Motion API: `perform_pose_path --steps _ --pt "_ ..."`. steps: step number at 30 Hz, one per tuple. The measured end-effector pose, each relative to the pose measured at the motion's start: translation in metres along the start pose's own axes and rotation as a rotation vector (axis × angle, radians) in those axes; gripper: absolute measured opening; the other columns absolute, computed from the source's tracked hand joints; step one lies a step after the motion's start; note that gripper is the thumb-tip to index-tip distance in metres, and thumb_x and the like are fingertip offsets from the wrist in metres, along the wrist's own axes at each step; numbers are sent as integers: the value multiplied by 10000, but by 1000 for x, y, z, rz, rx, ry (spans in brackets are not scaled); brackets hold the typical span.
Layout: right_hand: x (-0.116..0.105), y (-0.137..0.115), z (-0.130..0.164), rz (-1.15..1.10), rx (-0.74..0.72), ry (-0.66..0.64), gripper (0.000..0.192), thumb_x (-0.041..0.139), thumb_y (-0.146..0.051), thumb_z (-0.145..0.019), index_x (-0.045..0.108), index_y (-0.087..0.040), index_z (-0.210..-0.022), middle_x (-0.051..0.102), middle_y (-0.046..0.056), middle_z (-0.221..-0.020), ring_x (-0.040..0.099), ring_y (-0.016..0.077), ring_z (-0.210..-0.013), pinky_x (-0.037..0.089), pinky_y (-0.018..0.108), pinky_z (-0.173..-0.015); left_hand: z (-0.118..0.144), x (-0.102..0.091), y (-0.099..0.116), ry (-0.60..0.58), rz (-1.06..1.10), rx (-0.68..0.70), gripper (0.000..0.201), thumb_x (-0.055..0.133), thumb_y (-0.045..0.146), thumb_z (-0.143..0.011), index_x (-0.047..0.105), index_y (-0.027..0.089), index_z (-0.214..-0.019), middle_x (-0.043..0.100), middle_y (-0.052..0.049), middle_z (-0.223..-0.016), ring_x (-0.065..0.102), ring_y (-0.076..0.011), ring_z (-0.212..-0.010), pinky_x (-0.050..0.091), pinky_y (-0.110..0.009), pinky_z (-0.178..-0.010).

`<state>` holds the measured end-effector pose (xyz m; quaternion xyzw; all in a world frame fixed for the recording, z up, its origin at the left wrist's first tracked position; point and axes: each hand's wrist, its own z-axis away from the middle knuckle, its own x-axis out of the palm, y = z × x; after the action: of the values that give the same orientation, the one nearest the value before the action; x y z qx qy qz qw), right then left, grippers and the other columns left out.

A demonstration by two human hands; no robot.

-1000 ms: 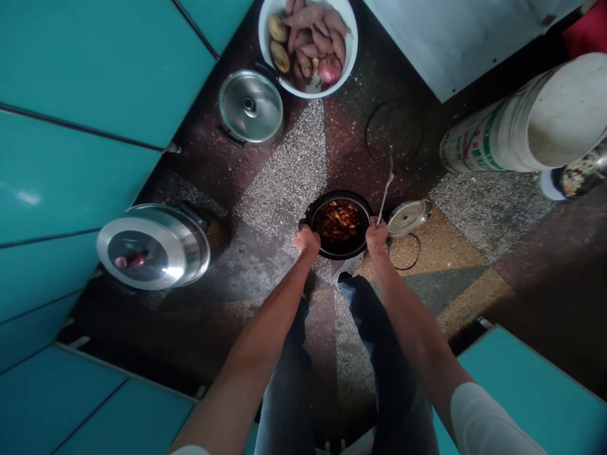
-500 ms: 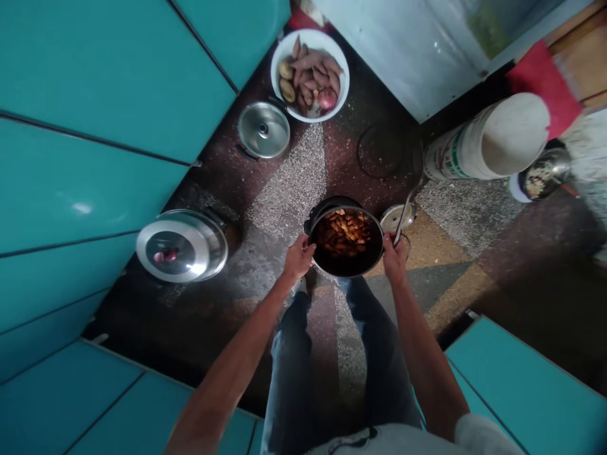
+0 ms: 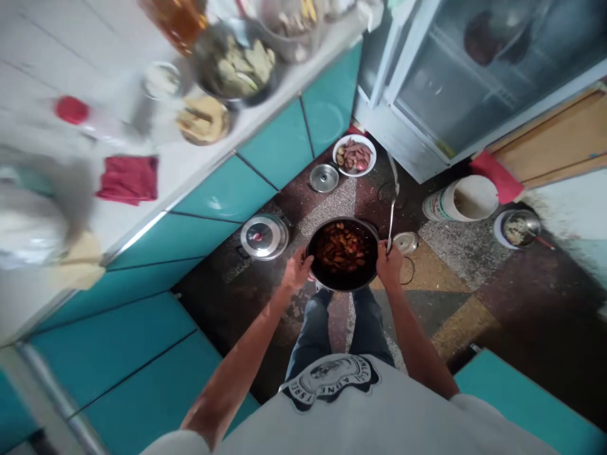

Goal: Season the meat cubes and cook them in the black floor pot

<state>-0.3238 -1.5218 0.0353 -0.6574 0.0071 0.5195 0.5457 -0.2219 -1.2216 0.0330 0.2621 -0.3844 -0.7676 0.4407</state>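
A black pot (image 3: 342, 283) filled with dark brown cooked pieces hangs in the air above the floor, in front of my legs. My left hand (image 3: 297, 268) grips its left rim. My right hand (image 3: 389, 263) grips the right rim and also holds a long metal spoon (image 3: 392, 205) that sticks up away from me. Both arms reach straight out over my jeans.
On the floor stand a large lidded steel pot (image 3: 263, 237), a smaller lid (image 3: 324, 178), a small steel lid (image 3: 406, 242), a white bowl of sweet potatoes (image 3: 354, 156) and a white bucket (image 3: 461, 198). A teal cabinet with a cluttered white counter (image 3: 156, 170) runs along the left.
The pot has risen from the floor, carried in both hands. My view has lifted with it, so the counter top and a glass-fronted cabinet have come into sight.
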Motion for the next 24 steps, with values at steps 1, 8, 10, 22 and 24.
perform_pose_path --steps 1,8,10,22,24 --pt "-3 -14 4 7 -26 -13 593 444 -743 -1024 692 -205 -1035 746 127 -907 664 280 -847 509 412 -851 14 -7 8 22 10 20 482 778 620 -939 442 275 -928 534 73 -583 662 -201 -470 510 -290 -455" --pt "-9 -97 7 -33 -291 -182 671 499 -869 -959 687 -225 -959 777 162 -914 694 308 -874 525 424 -848 102 -27 35 326 147 81 482 755 627 -938 422 279 -912 523 79 -557 605 -185 -401 383 -252 -396" --pt "0 -119 10 -32 -356 -262 715 539 -952 -901 644 -246 -877 745 134 -820 654 283 -779 512 410 -793 134 -33 31 426 210 94 494 738 665 -926 429 280 -912 532 79 -571 587 -177 -395 391 -255 -383" --pt "84 -232 206 -118 -767 -1080 662 595 -897 -901 686 -242 -934 806 132 -831 754 301 -760 562 398 -738 364 18 -86 1172 957 -255 589 958 587 -701 491 239 -792 545 67 -580 549 -107 -486 528 -238 -485" --pt "97 -234 250 -115 -837 -1203 655 603 -892 -899 687 -243 -926 815 142 -854 770 306 -777 584 408 -762 392 37 -104 1254 1135 -281 510 956 477 -731 519 223 -794 590 42 -621 584 -107 -531 565 -243 -544"
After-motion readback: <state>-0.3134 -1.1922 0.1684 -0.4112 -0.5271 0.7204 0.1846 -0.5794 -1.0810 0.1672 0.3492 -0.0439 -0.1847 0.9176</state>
